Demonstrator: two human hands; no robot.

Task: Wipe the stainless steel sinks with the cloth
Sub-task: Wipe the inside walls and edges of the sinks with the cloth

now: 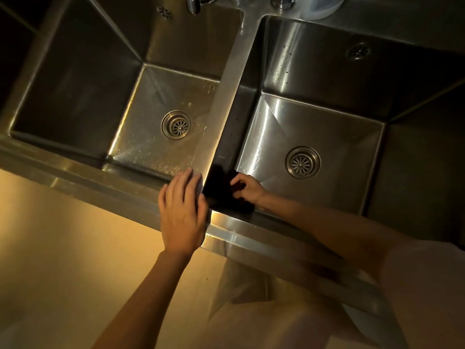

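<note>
Two deep stainless steel sinks sit side by side: the left sink [75,79] and the right sink [327,79], split by a steel divider [226,96]. A dark cloth [221,195] lies against the near left corner of the right sink, down its inner wall. My right hand [247,188] reaches into that corner with fingers curled into the cloth. My left hand [182,210] rests flat on the front rim where the divider meets it, fingers straight.
Each basin has a round drain strainer: the left drain [176,124] and the right drain [302,162]. A faucet spout [193,5] and a pale container [324,7] stand at the back ledge. The front rim [251,238] runs diagonally; the floor lies below.
</note>
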